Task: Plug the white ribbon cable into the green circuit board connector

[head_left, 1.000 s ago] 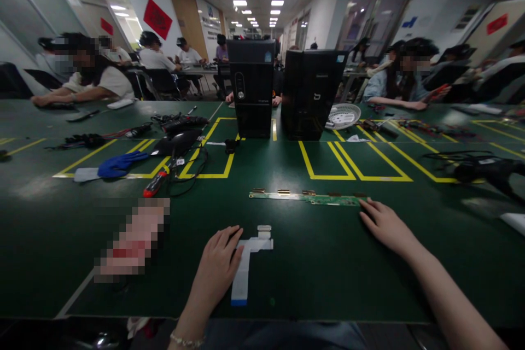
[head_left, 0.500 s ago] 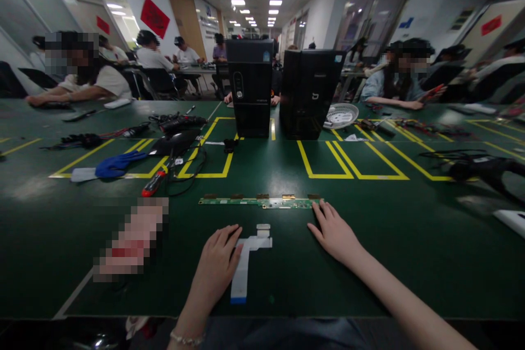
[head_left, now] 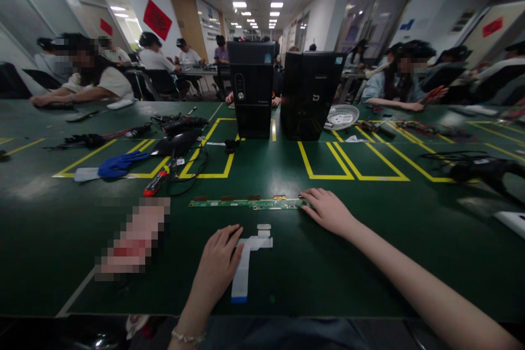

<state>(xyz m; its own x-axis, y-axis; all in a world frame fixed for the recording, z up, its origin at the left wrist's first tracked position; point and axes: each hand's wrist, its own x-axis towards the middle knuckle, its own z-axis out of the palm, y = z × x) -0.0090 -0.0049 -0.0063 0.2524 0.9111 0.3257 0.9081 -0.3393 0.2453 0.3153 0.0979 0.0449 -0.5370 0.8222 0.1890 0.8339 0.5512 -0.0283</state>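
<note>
I see my right hand's point(head_left: 328, 210) thumb and fingers astride the slim green circuit board's point(head_left: 232, 204) right end, mid-frame, grip unclear | left hand point(head_left: 219, 254) loosely spread beside white ribbon cable point(head_left: 241, 279), lower centre | dark-green tabletop point(head_left: 328, 279), seated people beyond | black tower's point(head_left: 254, 93) lettering illegible

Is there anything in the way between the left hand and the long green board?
Nothing visible stands between the left hand and the green board. The white ribbon cable lies beside that hand, on its thumb side.
</note>
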